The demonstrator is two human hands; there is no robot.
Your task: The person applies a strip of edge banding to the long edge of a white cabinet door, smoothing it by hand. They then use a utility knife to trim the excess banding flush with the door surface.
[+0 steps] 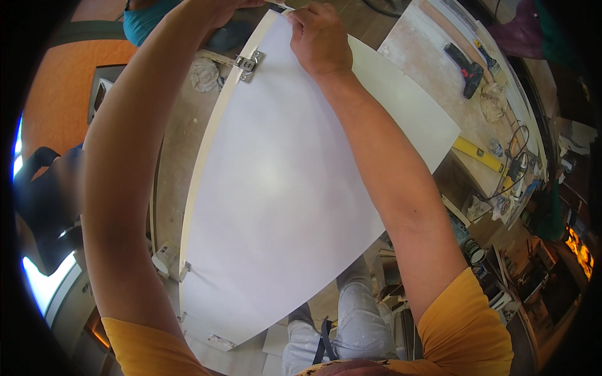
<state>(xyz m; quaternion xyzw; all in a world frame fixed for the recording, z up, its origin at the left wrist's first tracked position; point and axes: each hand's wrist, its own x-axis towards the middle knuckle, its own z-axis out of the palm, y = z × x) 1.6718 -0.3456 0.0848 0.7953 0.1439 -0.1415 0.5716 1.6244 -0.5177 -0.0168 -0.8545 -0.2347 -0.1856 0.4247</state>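
Right hand (321,47) at top centre: fingers curled in, thumb and index tips drawn close together at the panel's top edge; could not tell whether anything was pinched between them. Left hand (218,12) just left of it, cut by the upper border; its fingertips reached toward the same edge, their spread and hold too hidden to tell. Nearest, along the lower border: yellow sleeves (465,323) and pale, spattered trousers (365,319). Left of centre, a dusty tan surface (180,150) ran beyond the panel's left side, with a white container (164,258) at lower left and a crumpled white cloth (204,75) higher up. At upper right, a worktop (417,44) carried a black-and-red power tool (465,70), a brush (488,57), a crumpled rag (494,101), a yellow level (480,155) and a dark cord (525,145). Far left, a person in a dark cap (41,194); far right, an orange glow (580,252). The white panel (269,182) filled the middle, under the right forearm, its narrow top end at the right fingers; a metal hinge (249,64) sat on its left edge, just below the hands.
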